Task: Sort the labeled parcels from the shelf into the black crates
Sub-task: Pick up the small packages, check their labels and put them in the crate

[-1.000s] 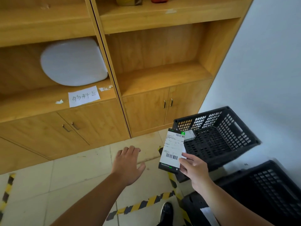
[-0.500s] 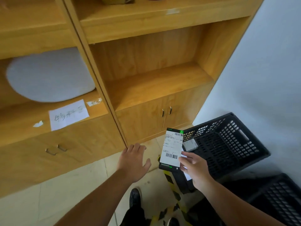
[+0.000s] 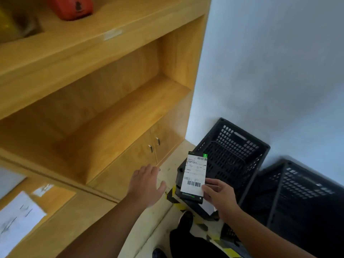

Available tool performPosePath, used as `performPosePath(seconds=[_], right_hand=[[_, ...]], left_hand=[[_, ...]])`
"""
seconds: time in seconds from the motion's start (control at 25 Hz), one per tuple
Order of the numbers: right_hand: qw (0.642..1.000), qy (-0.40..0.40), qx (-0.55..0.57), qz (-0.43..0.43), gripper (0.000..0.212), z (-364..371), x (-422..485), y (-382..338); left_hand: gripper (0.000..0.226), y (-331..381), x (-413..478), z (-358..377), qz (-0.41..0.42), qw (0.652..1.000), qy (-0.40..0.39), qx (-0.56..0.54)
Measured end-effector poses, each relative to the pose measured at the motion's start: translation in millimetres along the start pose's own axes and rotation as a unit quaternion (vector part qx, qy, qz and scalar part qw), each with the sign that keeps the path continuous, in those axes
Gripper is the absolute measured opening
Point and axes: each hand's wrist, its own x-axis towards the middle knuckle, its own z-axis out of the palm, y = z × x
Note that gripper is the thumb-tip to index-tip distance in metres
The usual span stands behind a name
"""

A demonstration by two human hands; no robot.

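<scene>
My right hand (image 3: 219,194) grips a flat black parcel (image 3: 193,176) with a white barcode label, held upright in front of the near edge of a black crate (image 3: 240,144). A second black crate (image 3: 301,192) stands to its right against the wall. My left hand (image 3: 147,183) hovers open, fingers spread, just left of the parcel and holds nothing. The wooden shelf (image 3: 115,116) fills the left; its middle bay is bare.
A red object (image 3: 71,7) and a yellowish item (image 3: 11,25) sit on the upper shelf. White paper notes (image 3: 16,218) are stuck on the lower left cabinet. A white wall (image 3: 279,62) stands on the right. Yellow-black floor tape (image 3: 173,197) and my dark shoe (image 3: 186,218) lie below.
The view has swung to the right and closer to the shelf and crates. Both hands keep roughly the same pose, the parcel still in my right hand.
</scene>
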Motion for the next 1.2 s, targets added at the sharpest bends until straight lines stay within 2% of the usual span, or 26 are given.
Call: performPosePath(seconds=[0.24, 0.48, 0.6, 0.8, 1.2], right_hand=[[0.998, 0.046, 0.034, 0.028, 0.015, -4.5, 60.4, -15.8], [0.994, 0.096, 0.036, 0.042, 0.017, -8.8, 104.9, -18.2], [0.989, 0.127, 0.047, 0.054, 0.018, -9.1, 133.7, -9.6], [0.977, 0.176, 0.066, 0.104, 0.02, 6.8, 216.6, 39.9], [0.959, 0.187, -0.03, 0.21, 0.029, 36.1, 359.3, 165.2]], left_hand=[[0.049, 24.7, 92.5, -6.7, 0.069, 0.997, -0.027, 0.023], [0.045, 38.2, 159.2, -5.3, 0.111, 0.994, -0.009, 0.007], [0.046, 41.2, 198.2, 11.0, 0.127, 0.991, -0.047, -0.004], [0.046, 43.0, 255.1, 84.9, 0.135, 0.983, -0.118, -0.033], [0.042, -3.3, 329.7, 194.5, 0.096, 0.982, -0.137, -0.087]])
